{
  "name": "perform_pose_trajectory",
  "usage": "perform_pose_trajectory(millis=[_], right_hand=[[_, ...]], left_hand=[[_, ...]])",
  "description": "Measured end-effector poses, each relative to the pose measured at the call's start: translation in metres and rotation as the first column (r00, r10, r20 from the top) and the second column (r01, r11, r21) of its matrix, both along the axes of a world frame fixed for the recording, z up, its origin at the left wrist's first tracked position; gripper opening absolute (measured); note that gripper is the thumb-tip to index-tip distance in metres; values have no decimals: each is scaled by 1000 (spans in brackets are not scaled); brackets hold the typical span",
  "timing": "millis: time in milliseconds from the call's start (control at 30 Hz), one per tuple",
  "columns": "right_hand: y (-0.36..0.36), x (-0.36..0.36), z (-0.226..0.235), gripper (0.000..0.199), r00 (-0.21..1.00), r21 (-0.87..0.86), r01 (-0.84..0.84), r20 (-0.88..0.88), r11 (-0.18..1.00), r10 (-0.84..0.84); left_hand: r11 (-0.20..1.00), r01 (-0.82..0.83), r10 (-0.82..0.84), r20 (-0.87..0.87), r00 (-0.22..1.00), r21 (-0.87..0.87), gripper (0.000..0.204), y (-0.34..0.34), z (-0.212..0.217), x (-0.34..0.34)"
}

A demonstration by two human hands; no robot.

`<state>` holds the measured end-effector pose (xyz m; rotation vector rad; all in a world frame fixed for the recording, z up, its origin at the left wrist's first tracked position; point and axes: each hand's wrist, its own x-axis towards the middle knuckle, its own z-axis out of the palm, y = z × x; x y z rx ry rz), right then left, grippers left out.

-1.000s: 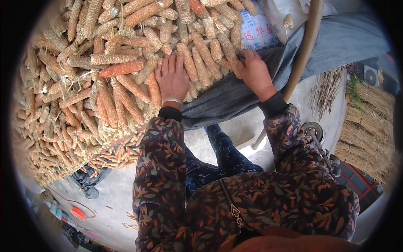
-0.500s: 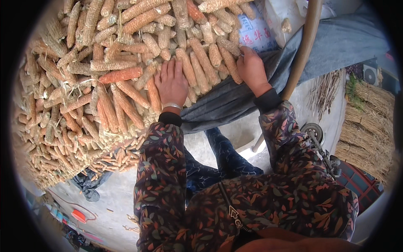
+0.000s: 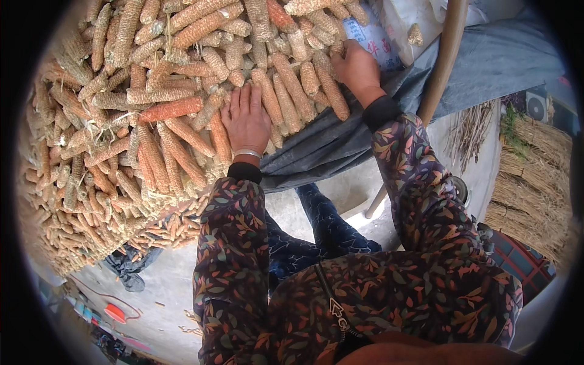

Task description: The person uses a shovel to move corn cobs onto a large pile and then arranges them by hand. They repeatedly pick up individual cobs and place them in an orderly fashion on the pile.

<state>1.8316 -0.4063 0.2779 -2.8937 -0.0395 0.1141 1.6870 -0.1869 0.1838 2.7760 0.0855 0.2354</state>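
Head view shows us both of our hands pressed onto a big heap of dried corn cobs [image 3: 182, 115], orange and tan, stacked lengthwise and spilling down toward the lower left. Our left hand [image 3: 246, 121] lies flat and palm-down on the cobs near the front edge of the heap, fingers spread a little and pointing away from us, a thin metal bracelet [image 3: 247, 154] at the wrist; it grips nothing that we can see. Our right hand [image 3: 358, 72] rests further up and to the right, fingers curled over the ends of a few cobs beside a white printed sack [image 3: 383, 36]; whether it is actually clasping one cob we cannot tell. The heap sits on a grey-blue tarp [image 3: 340, 140] that hangs down in folds just below our hands. Both our arms wear dark sleeves with a leaf pattern [image 3: 420, 188]. A curved wooden pole [image 3: 447, 55] runs up just to the right of our right forearm. Far right, bundles of dry straw [image 3: 535, 182] are stacked, well apart from the heap. Below us is bare concrete ground [image 3: 164, 286], with a small red object [image 3: 114, 312] at lower left.
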Motion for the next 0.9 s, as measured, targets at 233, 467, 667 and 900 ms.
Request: perform_pose_trajectory(millis=[233, 467, 667, 900], right_hand=[[-15, 3, -3, 29, 988, -76, -142, -76, 987, 137], [-29, 13, -36, 19, 959, -110, -282, -17, 953, 282], [-22, 9, -20, 19, 958, -171, -286, -29, 943, 285], [4, -44, 28, 23, 965, -60, -260, 25, 964, 261]], left_hand=[[1000, 6, -6, -10, 1000, 5, 58, 0, 1, -1], [1000, 6, -6, -15, 1000, 5, 58, -1, 3, 0], [1000, 6, -6, -21, 1000, -5, 59, -1, 0, 0], [1000, -6, 6, -5, 1000, 1, 57, 2, -2, -3]])
